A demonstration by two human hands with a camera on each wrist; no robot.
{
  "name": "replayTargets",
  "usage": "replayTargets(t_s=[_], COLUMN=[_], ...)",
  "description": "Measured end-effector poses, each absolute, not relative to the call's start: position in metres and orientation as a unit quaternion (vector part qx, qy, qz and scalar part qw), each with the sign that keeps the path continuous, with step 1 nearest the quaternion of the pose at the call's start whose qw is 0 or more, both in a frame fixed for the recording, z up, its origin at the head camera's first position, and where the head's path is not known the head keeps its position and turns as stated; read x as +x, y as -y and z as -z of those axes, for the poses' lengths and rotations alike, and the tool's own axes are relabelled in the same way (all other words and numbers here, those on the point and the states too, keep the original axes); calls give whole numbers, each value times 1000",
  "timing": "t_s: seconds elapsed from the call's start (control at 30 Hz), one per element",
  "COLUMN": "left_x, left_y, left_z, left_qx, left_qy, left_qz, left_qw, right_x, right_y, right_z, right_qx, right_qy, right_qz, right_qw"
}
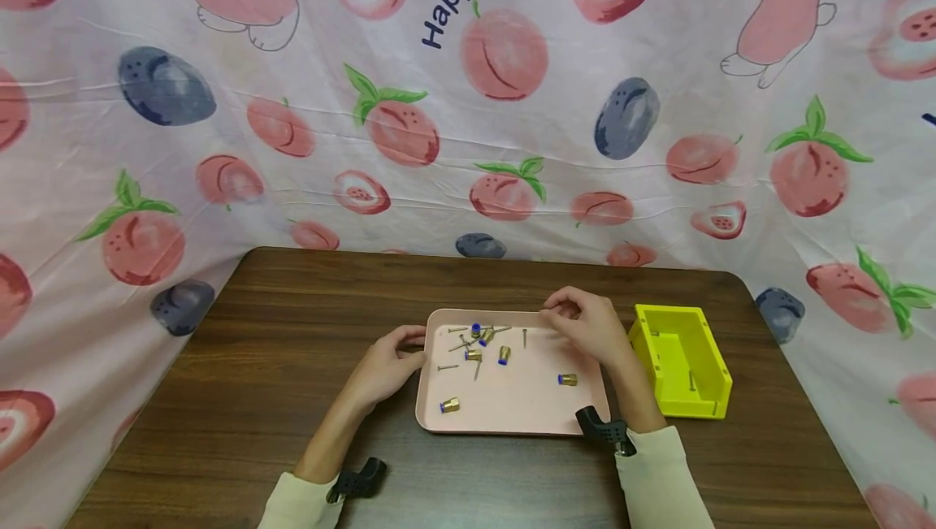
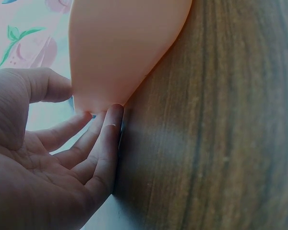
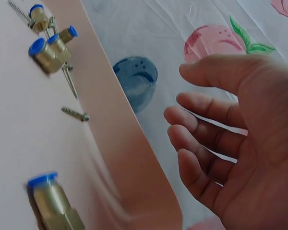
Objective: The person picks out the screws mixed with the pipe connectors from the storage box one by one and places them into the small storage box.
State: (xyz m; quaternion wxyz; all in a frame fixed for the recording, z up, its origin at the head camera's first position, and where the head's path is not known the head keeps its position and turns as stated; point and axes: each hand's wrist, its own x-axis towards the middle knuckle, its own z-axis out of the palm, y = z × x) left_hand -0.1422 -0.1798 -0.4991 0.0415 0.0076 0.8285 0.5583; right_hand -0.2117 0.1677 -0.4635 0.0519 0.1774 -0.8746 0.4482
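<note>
A pale pink tray (image 1: 521, 407) lies on the table with several brass fittings (image 1: 504, 355) with blue collars and several small screws (image 1: 524, 338) scattered in it. My left hand (image 1: 383, 366) is at the tray's left edge, fingers fairly straight. In the left wrist view its thumb touches the rim and its fingertips rest against the tray's outer wall (image 2: 125, 52). My right hand (image 1: 588, 326) hovers around the tray's far right corner. Its fingers (image 3: 201, 108) are loosely bent with nothing between them. One fitting (image 3: 53, 201) lies nearer to that hand, apart from the main cluster.
Right of the tray stands a yellow open bin (image 1: 717, 362) with a screw (image 1: 691, 381) inside, close beside my right forearm. The dark wooden table (image 1: 292, 334) backs onto a fruit-printed cloth (image 1: 292, 220). Each wrist wears a black camera mount (image 1: 361, 480).
</note>
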Motion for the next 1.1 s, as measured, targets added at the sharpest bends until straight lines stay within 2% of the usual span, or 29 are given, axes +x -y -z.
replayTargets(t_s=[0.43, 0.93, 1.1], left_x=[-142, -139, -138], left_y=[180, 179, 178], left_z=[501, 504, 504], left_qx=[10, 9, 5], left_qy=[-828, -831, -832], left_qz=[-559, -556, -554], left_qw=[39, 34, 33], right_x=[-214, -207, -204], right_y=[-149, -137, -135], right_z=[458, 470, 473], right_qx=[116, 108, 86], right_qy=[888, 915, 919], right_qz=[-443, -388, -377], right_qw=[35, -31, -72])
